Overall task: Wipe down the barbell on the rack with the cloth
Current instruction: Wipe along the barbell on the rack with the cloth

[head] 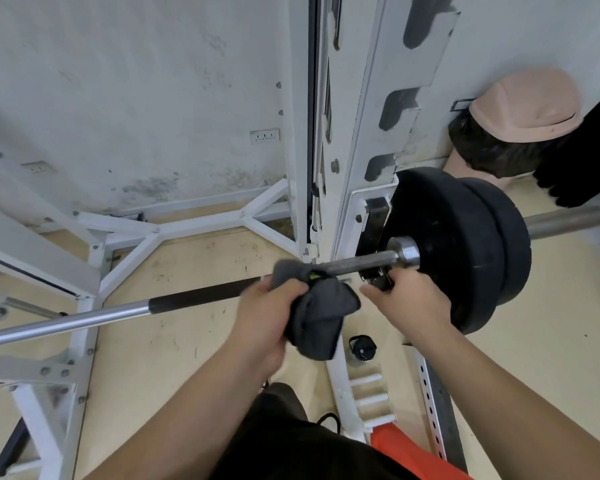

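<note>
Your left hand (267, 317) grips the cloth (321, 313), bunched over the bar (357, 262). Your right hand (407, 299) sits just below the bar, beside the plates (465, 251); I cannot tell its grip. The bar rests across the rack (368, 126).

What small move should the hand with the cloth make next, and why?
Probably slide the left hand with the grey cloth rightward along the barbell toward the black plates: the cloth is bunched over the bar, and a bare rough stretch lies between it and the collar.
</note>
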`<move>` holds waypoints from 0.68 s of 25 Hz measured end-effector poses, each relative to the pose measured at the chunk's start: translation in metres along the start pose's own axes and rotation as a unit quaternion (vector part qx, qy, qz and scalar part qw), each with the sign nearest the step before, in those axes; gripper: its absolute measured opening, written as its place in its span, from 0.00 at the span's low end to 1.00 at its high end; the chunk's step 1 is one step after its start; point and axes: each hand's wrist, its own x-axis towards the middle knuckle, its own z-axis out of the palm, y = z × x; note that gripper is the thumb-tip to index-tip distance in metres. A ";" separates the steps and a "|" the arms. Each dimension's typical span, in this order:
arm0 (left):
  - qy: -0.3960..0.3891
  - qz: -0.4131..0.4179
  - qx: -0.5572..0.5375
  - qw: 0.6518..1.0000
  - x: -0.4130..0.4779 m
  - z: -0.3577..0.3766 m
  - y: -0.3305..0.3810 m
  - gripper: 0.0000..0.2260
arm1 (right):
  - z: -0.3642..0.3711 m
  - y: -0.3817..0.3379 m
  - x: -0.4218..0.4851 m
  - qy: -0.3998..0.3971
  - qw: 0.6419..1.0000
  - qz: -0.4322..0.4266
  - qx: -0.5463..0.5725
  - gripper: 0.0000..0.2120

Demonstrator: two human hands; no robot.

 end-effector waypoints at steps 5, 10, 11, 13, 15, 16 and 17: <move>-0.027 0.364 0.546 0.754 0.029 -0.002 0.040 0.18 | 0.019 -0.004 -0.003 0.074 0.985 -0.120 -0.094 0.10; -0.148 0.302 0.811 0.479 0.084 -0.029 0.026 0.29 | 0.022 0.003 0.001 0.094 0.982 -0.126 -0.102 0.06; -0.167 0.327 0.779 0.508 0.092 -0.033 0.026 0.28 | 0.024 0.003 0.001 0.096 0.982 -0.129 -0.100 0.05; -0.179 0.427 0.718 0.520 0.103 -0.026 0.012 0.25 | 0.028 0.001 0.000 0.097 0.981 -0.134 -0.100 0.05; -0.144 0.491 0.699 0.500 0.107 -0.008 -0.012 0.22 | 0.030 0.002 0.001 0.105 0.980 -0.136 -0.096 0.06; -0.131 0.491 0.698 0.504 0.104 0.003 -0.020 0.21 | 0.029 0.002 0.002 0.108 0.980 -0.139 -0.097 0.06; -0.125 0.490 0.697 0.508 0.100 0.009 -0.023 0.21 | 0.028 0.003 0.002 0.109 0.979 -0.143 -0.100 0.06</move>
